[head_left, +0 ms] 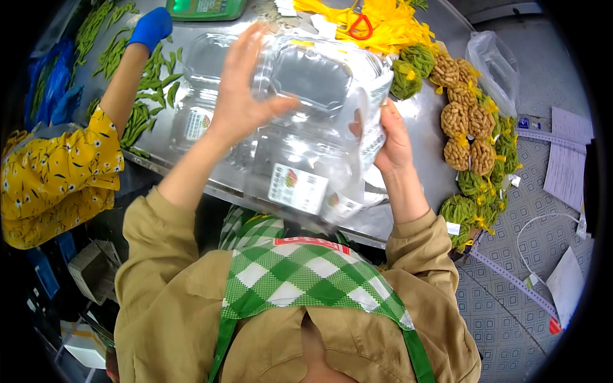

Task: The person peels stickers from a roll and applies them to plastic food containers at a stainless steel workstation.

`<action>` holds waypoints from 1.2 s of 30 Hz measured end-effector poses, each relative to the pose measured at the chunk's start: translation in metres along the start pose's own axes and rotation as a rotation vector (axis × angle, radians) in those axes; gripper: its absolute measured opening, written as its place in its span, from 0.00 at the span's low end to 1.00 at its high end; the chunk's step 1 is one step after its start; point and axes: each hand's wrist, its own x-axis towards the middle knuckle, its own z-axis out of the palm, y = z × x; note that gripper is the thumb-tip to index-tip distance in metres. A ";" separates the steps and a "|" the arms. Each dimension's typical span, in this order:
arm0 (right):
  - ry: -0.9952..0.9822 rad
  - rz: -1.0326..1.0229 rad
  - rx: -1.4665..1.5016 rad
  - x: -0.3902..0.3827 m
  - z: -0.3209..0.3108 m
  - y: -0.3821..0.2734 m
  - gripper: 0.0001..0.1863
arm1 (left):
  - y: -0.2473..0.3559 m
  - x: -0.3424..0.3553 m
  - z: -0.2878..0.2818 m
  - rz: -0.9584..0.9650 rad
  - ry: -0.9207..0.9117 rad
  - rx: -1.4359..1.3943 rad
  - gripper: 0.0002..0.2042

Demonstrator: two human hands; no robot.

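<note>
Several clear plastic clamshell boxes lie on the metal table, some bearing printed labels. My left hand is raised over their left side, slightly blurred, fingers apart and holding nothing. My right hand, at the right of the boxes, pinches a strip of white label sheet that curls down over the boxes' right edge.
At left, a co-worker's blue-gloved hand is near loose green pods and a green device. Yellow netting, red scissors, tan mesh bundles and green ones line the back and right, beside a plastic bag.
</note>
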 end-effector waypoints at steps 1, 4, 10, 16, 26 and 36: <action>-0.078 -0.035 0.090 0.002 0.003 0.001 0.14 | -0.004 -0.015 -0.003 -0.277 0.036 -0.209 0.45; -0.170 -0.013 0.165 0.008 0.014 0.010 0.16 | 0.001 -0.044 -0.016 -0.951 -0.043 -0.915 0.31; -0.002 0.077 -0.310 0.009 0.048 0.015 0.09 | -0.026 -0.042 -0.066 -0.872 0.205 -0.669 0.30; -0.050 0.335 -0.625 -0.016 0.043 0.002 0.08 | -0.118 -0.019 -0.099 -0.880 0.030 -0.313 0.53; -0.131 0.471 -0.730 -0.047 0.043 0.009 0.08 | -0.181 0.023 -0.087 -0.741 -0.126 -0.030 0.53; -0.051 0.351 -0.752 -0.053 0.036 0.024 0.07 | -0.184 -0.003 -0.091 -0.810 0.063 -0.135 0.46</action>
